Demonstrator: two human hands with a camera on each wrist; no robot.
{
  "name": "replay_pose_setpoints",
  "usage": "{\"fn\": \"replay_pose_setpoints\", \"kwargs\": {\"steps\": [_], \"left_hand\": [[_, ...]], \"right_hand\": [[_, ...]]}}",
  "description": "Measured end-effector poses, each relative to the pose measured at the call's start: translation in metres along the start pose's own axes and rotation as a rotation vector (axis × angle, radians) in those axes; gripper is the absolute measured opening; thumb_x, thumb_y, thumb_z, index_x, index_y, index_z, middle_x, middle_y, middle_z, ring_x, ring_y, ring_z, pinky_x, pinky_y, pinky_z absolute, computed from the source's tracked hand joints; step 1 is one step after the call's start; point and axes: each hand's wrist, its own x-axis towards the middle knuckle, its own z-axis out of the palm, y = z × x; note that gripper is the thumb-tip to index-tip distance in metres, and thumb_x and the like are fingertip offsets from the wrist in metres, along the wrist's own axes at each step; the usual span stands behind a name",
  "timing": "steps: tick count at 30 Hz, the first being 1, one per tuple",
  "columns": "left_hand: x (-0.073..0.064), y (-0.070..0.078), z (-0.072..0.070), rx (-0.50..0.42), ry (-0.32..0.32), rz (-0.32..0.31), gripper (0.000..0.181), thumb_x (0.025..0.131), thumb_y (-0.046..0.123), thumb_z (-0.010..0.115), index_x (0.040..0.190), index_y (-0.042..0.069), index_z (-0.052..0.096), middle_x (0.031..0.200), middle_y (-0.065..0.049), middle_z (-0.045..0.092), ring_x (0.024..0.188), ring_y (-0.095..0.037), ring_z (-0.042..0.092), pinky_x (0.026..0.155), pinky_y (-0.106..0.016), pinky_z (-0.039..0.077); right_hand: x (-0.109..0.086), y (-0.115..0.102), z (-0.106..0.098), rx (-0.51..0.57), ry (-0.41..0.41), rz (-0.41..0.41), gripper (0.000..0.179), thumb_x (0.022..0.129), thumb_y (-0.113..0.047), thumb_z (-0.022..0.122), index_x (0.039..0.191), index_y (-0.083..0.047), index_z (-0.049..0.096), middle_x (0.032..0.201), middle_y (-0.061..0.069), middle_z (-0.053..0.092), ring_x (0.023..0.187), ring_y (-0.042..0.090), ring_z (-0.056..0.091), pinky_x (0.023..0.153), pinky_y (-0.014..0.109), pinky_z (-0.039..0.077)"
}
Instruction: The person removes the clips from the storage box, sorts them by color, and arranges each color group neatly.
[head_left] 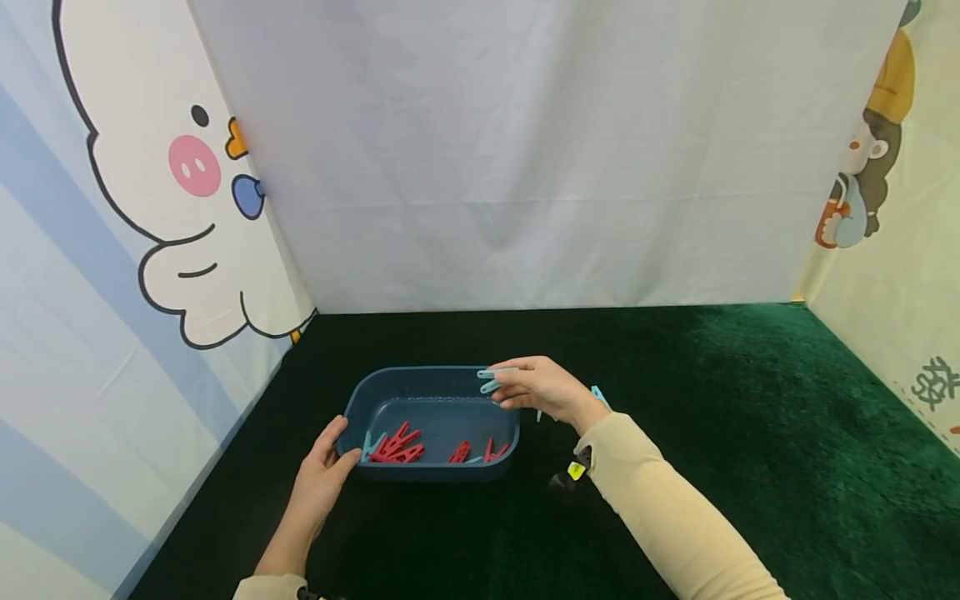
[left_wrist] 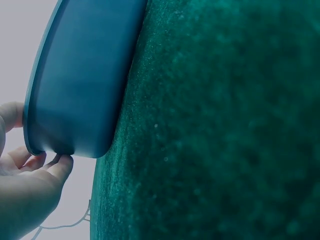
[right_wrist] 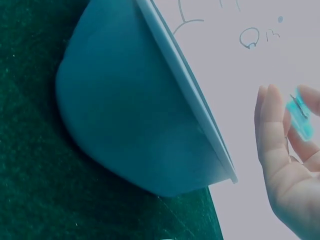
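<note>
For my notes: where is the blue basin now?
The blue basin sits on the green cloth, slightly left of centre in the head view; the left hand holds its left rim.

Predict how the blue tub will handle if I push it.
The blue tub would probably slide rather than tip, being wide and low. Its evenly curved walls look fairly stiff. The red clothespins lying loose inside might shift.

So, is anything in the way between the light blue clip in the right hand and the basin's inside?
Nothing visible is: the right hand holds the light blue clip higher than the basin, with open air between. The red clips lie along the near side, and the left hand grips the left end.
</note>
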Motion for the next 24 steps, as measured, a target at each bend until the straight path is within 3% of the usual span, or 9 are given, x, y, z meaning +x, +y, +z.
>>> {"fn": "replay_pose_setpoints", "kwargs": {"steps": [8, 24], "left_hand": [[0.0, 0.001, 0.0, 0.001, 0.003, 0.005, 0.054, 0.097, 0.012, 0.044, 0.146, 0.004, 0.021, 0.152, -0.011, 0.01, 0.136, -0.03, 0.014, 0.105, -0.042, 0.021], [-0.001, 0.001, 0.0, -0.007, 0.001, -0.005, 0.055, 0.097, 0.012, 0.045, 0.146, 0.004, 0.021, 0.152, -0.011, 0.009, 0.136, -0.031, 0.014, 0.105, -0.044, 0.021]], "right_hand": [[-0.004, 0.0, -0.011, 0.066, 0.057, 0.005, 0.038, 0.091, -0.012, 0.058, 0.125, 0.004, 0.052, 0.1, 0.012, 0.064, 0.089, 0.02, 0.063, 0.076, 0.03, 0.052], [-0.019, 0.0, -0.038, 0.126, 0.095, -0.051, 0.047, 0.092, -0.008, 0.053, 0.134, 0.005, 0.036, 0.08, 0.006, 0.06, 0.071, 0.015, 0.06, 0.068, 0.027, 0.051]]}}
